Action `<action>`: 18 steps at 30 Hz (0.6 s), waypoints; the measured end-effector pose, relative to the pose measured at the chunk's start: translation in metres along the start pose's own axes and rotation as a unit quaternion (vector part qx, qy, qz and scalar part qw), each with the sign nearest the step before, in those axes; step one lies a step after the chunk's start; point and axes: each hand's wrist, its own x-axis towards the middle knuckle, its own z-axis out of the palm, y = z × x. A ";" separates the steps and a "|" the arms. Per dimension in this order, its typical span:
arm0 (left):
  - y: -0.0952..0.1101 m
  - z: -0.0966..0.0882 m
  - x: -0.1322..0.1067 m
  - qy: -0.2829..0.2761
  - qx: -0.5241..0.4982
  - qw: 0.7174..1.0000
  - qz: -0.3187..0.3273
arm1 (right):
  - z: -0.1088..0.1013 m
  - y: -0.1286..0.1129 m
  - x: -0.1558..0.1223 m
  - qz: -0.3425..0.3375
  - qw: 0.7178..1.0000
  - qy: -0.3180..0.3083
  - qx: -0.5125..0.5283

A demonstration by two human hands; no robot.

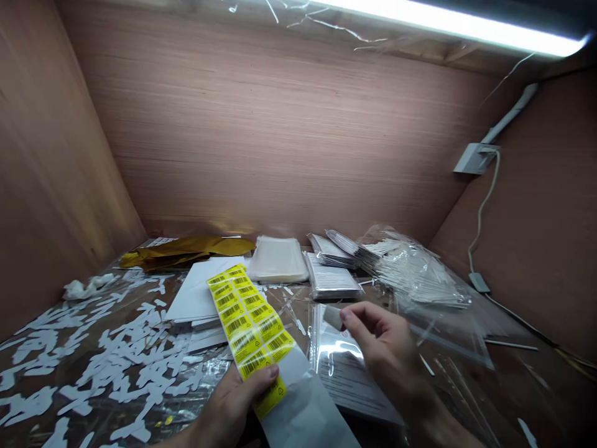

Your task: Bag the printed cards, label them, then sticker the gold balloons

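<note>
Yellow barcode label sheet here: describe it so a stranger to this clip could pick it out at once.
Below the wooden back wall, on the littered work surface, the person's left hand holds up the yellow barcode label sheet. Unlike the dull gold wrapping or the small white piece in the right hand, it is bright yellow with rows of black barcodes.

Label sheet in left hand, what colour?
The label sheet is yellow with black barcodes; head view.

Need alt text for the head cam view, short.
The left hand holds a sheet of yellow barcode labels while the right hand pinches a small white scrap above a clear plastic bag. Behind lie stacks of bagged printed sheets and a gold foil wrapper, with white paper offcuts scattered left.
</note>
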 end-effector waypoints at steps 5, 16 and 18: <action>0.001 0.000 -0.001 0.024 0.016 1.000 -0.011 | -0.040 0.007 -0.004 -0.191 0.939 0.060 -0.279; -0.003 -0.005 0.001 -0.004 0.042 0.999 -0.014 | -0.011 0.010 -0.037 -0.359 0.857 -0.008 -0.371; -0.004 -0.008 0.002 -0.017 0.052 0.998 -0.011 | -0.005 0.013 -0.039 -0.355 0.856 -0.021 -0.374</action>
